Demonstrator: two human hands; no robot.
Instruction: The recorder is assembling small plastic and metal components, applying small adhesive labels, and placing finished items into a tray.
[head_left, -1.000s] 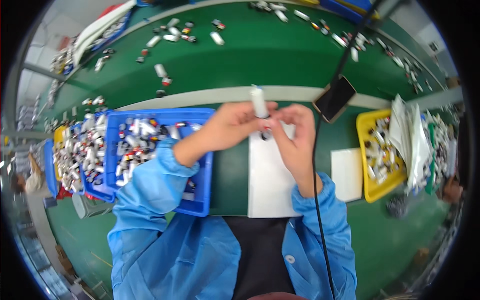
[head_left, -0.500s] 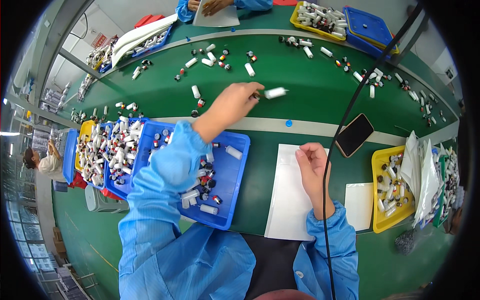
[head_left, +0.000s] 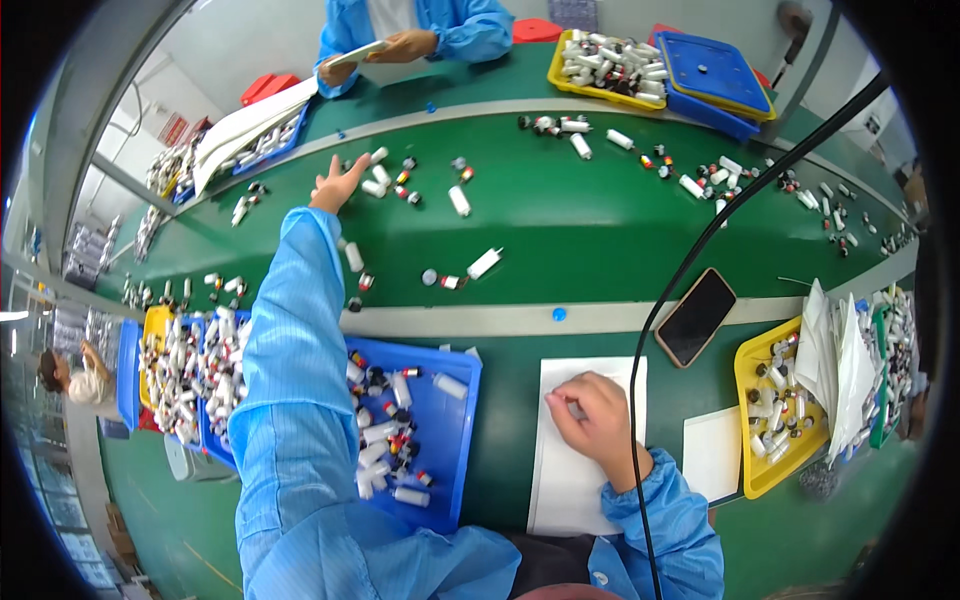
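Note:
My left hand stretches far out over the green conveyor belt, fingers spread and nothing in them. Just beyond its fingertips lies a small group of white cylinders and little black, red and yellow parts. A white cylinder with a thin pointed tip rests nearer on the belt, beside a red-and-black part. My right hand is curled above white paper sheets, thumb against bent fingers. Whatever it may hold is hidden.
A blue tray of mixed parts sits under my left arm, with fuller trays further left. At right are a phone and a yellow tray. A black cable crosses the view. Opposite, a co-worker's hands hold something flat.
My left hand has let go of the white cylinder, now lying on the belt, and reached further out to the left. The right hand has curled more. The view has tilted upward.

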